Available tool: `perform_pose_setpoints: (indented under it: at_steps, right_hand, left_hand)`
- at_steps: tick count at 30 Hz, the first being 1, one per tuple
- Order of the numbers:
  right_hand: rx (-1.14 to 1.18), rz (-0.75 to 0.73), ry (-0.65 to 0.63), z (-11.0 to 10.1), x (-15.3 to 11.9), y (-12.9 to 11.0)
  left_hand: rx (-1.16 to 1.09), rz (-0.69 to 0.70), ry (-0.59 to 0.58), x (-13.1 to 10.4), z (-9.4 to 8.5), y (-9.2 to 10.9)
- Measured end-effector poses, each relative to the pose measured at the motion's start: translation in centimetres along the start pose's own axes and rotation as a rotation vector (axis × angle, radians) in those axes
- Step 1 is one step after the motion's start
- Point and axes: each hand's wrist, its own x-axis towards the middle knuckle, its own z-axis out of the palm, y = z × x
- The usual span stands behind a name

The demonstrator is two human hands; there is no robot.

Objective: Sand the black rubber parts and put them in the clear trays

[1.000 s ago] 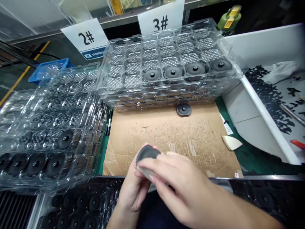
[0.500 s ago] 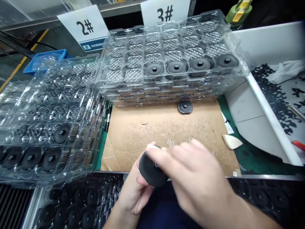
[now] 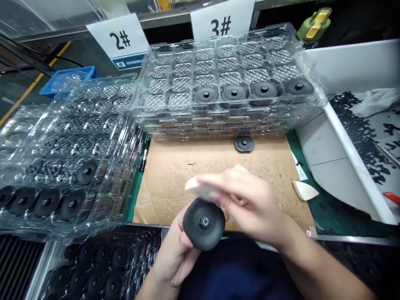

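Note:
My left hand (image 3: 179,250) grips a black rounded disc (image 3: 200,237) by its edge. The disc's dished face with a small central hub is turned up toward me. Just above its far rim, my right hand (image 3: 250,200) pinches a pale flat pad (image 3: 200,189), blurred by motion; I cannot tell whether the pad touches the disc. Both hands are over the near edge of a cardboard sheet (image 3: 168,175). Farther back on the cardboard lies another black disc (image 3: 244,143), smaller in view, also hub up.
Behind stands a stack of clear trays (image 3: 218,114), with several black discs in its front row. More clear trays (image 3: 109,166) are at left. On the right are a cream wedge-shaped piece (image 3: 304,191), a white bin wall (image 3: 356,154) and scattered black bits (image 3: 359,133).
The disc in my left hand now shows its hub face instead of its smooth face. My right hand has drawn back from it, and the pale pad has come into view. The camera view shifted slightly.

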Motion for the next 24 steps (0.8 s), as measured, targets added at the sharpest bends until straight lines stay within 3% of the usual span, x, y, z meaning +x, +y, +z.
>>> perform_pose_setpoints:
  at_steps: [2,4,8,11,13,15,17,20,21,24]
  right_hand:
    - [-0.013,0.241,0.116,0.0,-0.7,1.7]
    - [-0.006,0.390,0.103,0.9,-2.2,3.4]
    - [-0.043,0.379,-0.094,4.2,-5.7,6.3]
    - [-0.068,0.358,-0.134,4.8,-6.7,7.1]
    - [-0.074,0.399,-0.049,3.4,-6.1,6.0]
    - [-0.079,0.390,0.117,1.4,-4.8,3.7]
    - [-0.091,0.211,0.200,-0.2,-3.4,0.9]
    - [-0.138,-0.140,0.037,-0.7,-1.7,-1.6]
    - [-0.170,-0.150,-0.025,-0.5,-1.4,-1.9]
    - [-0.297,0.012,-0.076,0.6,-0.7,-1.8]
  left_hand:
    - [-0.033,-0.018,-0.078,-0.2,0.3,0.3]
    - [-0.054,-0.015,-0.129,-0.4,0.3,0.6]
    - [-0.045,-0.002,-0.159,-0.2,-0.3,0.7]
    - [-0.046,-0.014,-0.158,0.1,-0.6,0.7]
    - [-0.046,-0.032,-0.161,0.1,-0.6,0.6]
    - [-0.038,-0.037,-0.163,0.0,-0.4,0.5]
    - [-0.031,-0.039,-0.153,-0.1,-0.4,0.3]
    - [-0.012,-0.023,-0.081,-0.1,-0.5,0.1]
    - [0.007,-0.007,-0.048,-0.1,-0.7,0.0]
    - [0.078,0.037,0.022,0.0,-1.1,-0.2]
